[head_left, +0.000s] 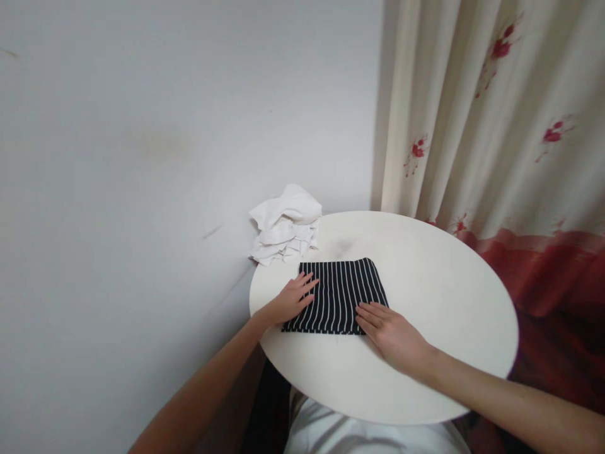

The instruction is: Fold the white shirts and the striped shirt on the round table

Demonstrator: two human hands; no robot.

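A black cloth with white stripes (338,296) lies flat on a round white table (439,302), its shape roughly four-sided. My left hand (292,299) rests on the cloth's left edge, palm down with its fingers spread. On the lower right corner lies my right hand (394,334), also palm down, its fingers stretched out over the stripes. Neither hand grips the fabric. Whether the cloth is folded in layers I cannot tell.
A crumpled heap of white cloth (286,224) sits at the table's back left rim, against the white wall (189,126). To the right hangs a cream curtain (463,126) with red flowers and a red lower band. My lap is below the near rim.
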